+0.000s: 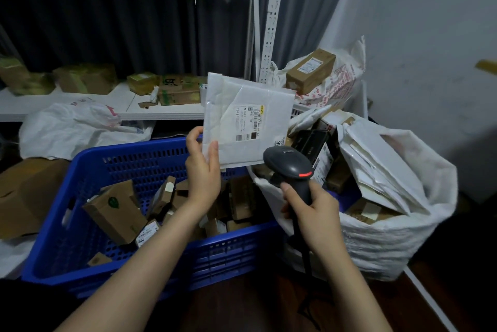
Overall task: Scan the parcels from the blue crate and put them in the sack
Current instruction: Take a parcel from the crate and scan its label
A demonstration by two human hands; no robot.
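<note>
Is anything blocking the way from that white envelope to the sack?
Nothing fixed. The white envelope, pinched by the left hand, is up beside the open sack. Only the scanner in the right hand sits between them, and the sack is heaped.

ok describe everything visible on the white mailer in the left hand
The white mailer is a flat, squarish envelope of crinkled plastic-looking film. It is held upright above the blue crate, face to the camera. A shipping label with barcodes sits sideways on its right half. The left hand pinches its lower left corner; the barcode scanner in the right hand is raised near its lower right corner.
</note>
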